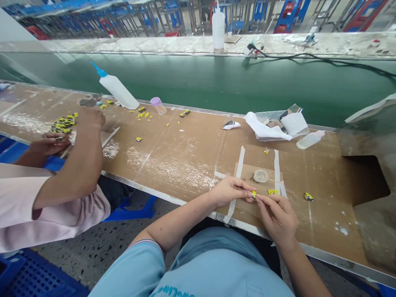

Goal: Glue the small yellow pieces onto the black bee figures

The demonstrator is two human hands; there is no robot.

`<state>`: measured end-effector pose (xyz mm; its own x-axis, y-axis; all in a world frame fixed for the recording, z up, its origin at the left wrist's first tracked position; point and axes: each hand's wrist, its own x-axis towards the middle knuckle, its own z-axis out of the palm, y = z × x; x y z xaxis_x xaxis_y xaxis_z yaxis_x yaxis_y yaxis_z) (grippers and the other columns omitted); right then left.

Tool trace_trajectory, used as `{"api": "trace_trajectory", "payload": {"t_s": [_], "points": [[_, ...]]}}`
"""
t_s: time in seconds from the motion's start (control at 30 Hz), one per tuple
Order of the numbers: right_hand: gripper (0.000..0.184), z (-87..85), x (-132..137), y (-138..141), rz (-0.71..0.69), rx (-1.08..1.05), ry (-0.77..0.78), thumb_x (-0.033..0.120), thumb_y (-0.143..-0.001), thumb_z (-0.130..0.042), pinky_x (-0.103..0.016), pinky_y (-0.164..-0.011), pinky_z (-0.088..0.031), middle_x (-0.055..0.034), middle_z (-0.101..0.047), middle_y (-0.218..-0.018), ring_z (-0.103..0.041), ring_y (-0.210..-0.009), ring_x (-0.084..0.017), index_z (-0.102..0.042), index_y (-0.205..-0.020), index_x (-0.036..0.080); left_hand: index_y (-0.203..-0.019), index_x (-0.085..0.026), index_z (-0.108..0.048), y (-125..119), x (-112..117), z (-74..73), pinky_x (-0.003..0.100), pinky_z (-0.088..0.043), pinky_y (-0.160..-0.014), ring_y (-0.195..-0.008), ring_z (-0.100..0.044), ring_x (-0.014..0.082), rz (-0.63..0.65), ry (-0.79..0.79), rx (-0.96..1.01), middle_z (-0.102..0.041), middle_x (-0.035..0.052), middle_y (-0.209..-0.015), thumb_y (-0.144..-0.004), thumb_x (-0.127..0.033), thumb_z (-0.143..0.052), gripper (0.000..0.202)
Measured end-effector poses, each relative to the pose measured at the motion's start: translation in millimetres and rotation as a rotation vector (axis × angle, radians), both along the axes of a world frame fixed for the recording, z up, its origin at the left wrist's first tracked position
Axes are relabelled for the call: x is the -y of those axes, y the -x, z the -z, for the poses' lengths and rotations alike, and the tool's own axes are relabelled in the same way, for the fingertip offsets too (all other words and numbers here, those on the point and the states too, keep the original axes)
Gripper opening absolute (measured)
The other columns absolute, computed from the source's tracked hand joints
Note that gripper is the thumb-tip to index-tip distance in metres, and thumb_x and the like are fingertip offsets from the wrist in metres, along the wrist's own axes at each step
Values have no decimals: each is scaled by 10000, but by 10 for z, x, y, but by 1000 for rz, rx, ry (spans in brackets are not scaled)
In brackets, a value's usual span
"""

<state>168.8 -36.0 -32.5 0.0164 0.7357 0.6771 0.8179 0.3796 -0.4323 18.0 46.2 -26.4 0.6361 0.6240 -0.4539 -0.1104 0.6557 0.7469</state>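
Observation:
My left hand point(231, 190) pinches a tiny yellow and black part point(254, 193) over a taped cardboard patch point(247, 173) on the brown bench. My right hand point(276, 214) meets it from the right, fingers pinched at the same part, perhaps with a thin stick I cannot make out. Another yellow part point(272, 191) lies just right of the fingertips. A third one point(308, 196) rests further right. A small round clear lid point(260, 176) sits on the patch just beyond my hands.
A co-worker's arms point(77, 156) work at the left beside a heap of yellow parts point(64, 123). A tipped squeeze bottle point(119, 90), a small jar with a purple lid point(158, 105), white paper and a bag point(278, 123) lie along the bench. A green conveyor belt point(216, 82) runs behind.

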Motion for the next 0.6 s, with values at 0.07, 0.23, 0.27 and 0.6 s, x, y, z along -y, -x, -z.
{"api": "trace_trajectory", "payload": {"t_s": [0.07, 0.23, 0.27, 0.6], "points": [[95, -3, -4, 5, -2, -26, 20, 167, -843, -602, -235, -587, -499, -7, -590, -765, -576, -644, -100, -646, -908, 221, -767, -97, -709, 5, -6, -15, 375, -524, -853, -598, -652, 116, 4, 8, 5, -699, 40, -656, -394, -389, -871, 500], [82, -10, -17, 25, 5, -48, 19, 163, -827, -625, -220, -590, -486, -4, -578, -765, -562, -652, -96, -645, -892, 210, -796, -95, -696, 12, -18, -52, 302, -529, -777, -593, -647, 99, 32, 26, 28, -702, 32, -670, -419, -360, -874, 494], [83, -12, -20, 29, 5, -44, 16, 163, -825, -628, -217, -586, -484, -3, -575, -764, -558, -649, -94, -646, -891, 210, -797, -96, -692, 10, -19, -57, 286, -528, -750, -583, -644, 94, 37, 23, 37, -698, 29, -659, -431, -369, -869, 490], [198, -48, -31, 43, -47, -46, -11, 205, -825, -636, -228, -604, -498, -16, -554, -809, -563, -682, -106, -635, -1023, 219, -785, -93, -671, 27, -41, -90, 217, -506, -622, -549, -633, 86, 80, 28, 50, -690, 23, -654, -461, -400, -861, 486]]}}
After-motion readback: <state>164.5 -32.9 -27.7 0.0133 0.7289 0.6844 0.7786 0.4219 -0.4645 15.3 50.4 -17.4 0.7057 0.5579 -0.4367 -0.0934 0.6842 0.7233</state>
